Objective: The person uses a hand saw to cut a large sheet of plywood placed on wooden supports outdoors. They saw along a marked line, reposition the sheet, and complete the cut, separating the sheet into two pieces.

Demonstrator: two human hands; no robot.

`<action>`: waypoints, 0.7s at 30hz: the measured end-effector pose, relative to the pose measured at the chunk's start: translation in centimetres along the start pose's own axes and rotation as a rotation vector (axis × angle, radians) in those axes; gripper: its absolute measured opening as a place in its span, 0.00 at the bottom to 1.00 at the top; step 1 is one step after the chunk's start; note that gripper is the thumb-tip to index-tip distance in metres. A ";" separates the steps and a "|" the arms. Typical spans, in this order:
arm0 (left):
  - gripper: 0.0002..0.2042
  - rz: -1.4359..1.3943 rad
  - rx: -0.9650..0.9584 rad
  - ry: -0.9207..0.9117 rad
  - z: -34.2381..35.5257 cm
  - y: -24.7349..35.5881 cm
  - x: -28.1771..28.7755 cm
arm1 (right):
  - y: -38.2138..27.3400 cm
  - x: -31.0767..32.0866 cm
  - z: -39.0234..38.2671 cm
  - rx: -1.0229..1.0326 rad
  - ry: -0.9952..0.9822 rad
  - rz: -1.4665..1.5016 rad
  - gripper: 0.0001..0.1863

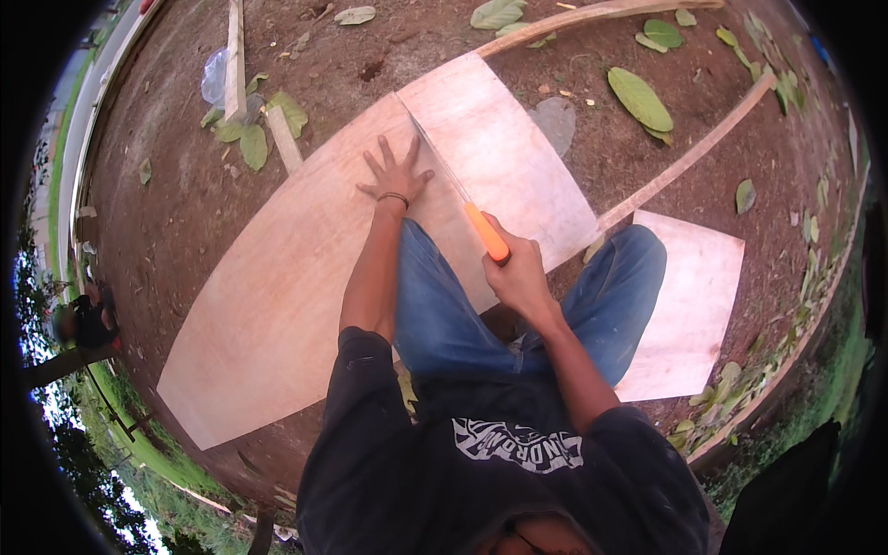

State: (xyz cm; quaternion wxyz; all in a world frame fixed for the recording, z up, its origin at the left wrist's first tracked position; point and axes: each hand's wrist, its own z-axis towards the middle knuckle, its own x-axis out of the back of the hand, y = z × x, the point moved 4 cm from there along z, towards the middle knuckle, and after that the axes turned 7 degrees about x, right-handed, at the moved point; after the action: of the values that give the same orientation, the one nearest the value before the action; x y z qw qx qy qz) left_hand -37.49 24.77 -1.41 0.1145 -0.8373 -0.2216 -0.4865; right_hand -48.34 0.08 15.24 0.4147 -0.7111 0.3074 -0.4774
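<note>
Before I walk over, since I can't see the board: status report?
Left hand flat on board, fingers spread. Right hand gripping saw by orange handle. Left hand close beside blade.

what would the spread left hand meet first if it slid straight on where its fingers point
The left hand would first cross more of the pale, flat wooden sheet beneath it, then probably brown soil beyond its far edge.

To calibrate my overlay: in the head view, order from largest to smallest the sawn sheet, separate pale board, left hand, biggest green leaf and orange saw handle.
1. Sawn sheet
2. Separate pale board
3. Left hand and biggest green leaf: too alike to rank
4. Orange saw handle
</note>
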 end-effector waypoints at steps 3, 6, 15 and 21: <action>0.46 -0.057 -0.034 0.003 -0.9 -0.7 0.7 | 0.1 1.7 -2.6 0.023 0.051 0.047 0.34; 0.48 -0.055 -0.025 -0.017 -1.8 -0.6 1.0 | 0.7 2.8 -4.3 0.161 0.139 0.101 0.33; 0.51 0.006 -0.037 -0.012 -1.4 -1.3 0.4 | 1.2 1.8 -4.4 0.048 0.096 0.100 0.33; 0.51 0.001 -0.033 -0.043 -2.6 -1.6 0.5 | -0.5 1.8 -3.0 0.015 0.033 0.068 0.33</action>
State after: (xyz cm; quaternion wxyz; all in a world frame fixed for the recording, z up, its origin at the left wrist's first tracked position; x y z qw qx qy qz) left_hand -40.02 25.27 0.29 0.0961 -0.8496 -0.2154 -0.4718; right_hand -50.48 -2.13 17.04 0.4308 -0.6891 0.3349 -0.4769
